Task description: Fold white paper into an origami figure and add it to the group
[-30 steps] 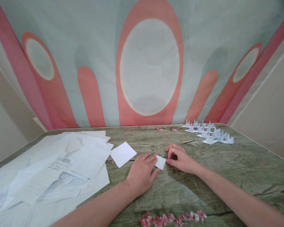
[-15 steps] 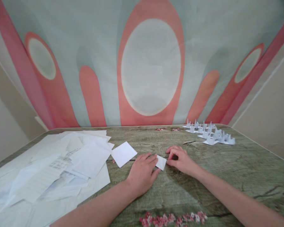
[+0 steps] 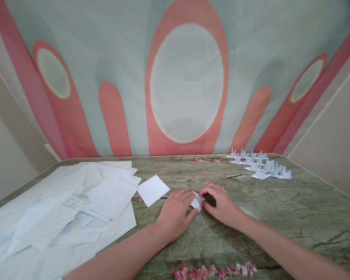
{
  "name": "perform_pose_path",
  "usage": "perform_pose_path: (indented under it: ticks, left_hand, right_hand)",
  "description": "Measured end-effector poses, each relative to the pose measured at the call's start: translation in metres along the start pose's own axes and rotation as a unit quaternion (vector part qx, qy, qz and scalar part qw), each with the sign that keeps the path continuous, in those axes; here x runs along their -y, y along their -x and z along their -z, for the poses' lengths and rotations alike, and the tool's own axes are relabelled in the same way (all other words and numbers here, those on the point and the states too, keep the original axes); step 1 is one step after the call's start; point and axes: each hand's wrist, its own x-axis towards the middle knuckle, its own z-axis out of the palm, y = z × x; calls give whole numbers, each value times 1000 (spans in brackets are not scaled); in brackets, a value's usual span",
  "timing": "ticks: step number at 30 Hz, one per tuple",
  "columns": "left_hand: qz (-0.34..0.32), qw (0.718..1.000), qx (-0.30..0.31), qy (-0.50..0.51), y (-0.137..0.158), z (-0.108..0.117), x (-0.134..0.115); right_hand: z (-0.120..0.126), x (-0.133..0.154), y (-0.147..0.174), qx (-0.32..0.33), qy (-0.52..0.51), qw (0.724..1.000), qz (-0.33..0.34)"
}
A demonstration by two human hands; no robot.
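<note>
A small folded paper (image 3: 197,201) lies on the table between my two hands, its right part lifted and bent. My left hand (image 3: 176,212) presses on the paper's left side, fingers over the top edge and thumb at the lower edge. At the right corner, my right hand (image 3: 220,204) pinches the paper between thumb and fingers. A white square of paper (image 3: 153,190) rests flat just left of my left hand.
Loose white sheets (image 3: 111,194), some printed, spread in a pile over the table's left side. Several folded paper cranes (image 3: 259,167) stand at the back right. The wood-patterned table (image 3: 294,217) meets a printed backdrop (image 3: 186,85) behind.
My right hand has moved left with the paper's right corner, so the paper now bends up instead of lying flat. My left hand has stayed in place.
</note>
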Motion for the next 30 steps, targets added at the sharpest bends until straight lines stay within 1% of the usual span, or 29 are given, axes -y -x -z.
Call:
perform_pose_path:
  ticks: [2,5,10,15,19,30]
  left_hand:
    - [6,1000,-7,20,-1,0,1]
    - [19,998,-18,50,-2,-1,3]
    - [43,996,-28,71,-2,-2,5]
    - [50,996,-33,70,-3,-4,6]
    - [53,996,-35,67,-3,-4,6]
    - [63,995,-44,68,-3,-5,4]
  right_hand:
    - [1,0,0,3,13,1000,21]
    - [4,1,0,9,60,996,65]
    - [10,5,-1,22,160,976,145]
    - [8,6,1,15,197,963,181]
    - [6,6,2,-3,195,965,177]
    - [2,7,1,-26,176,978,112]
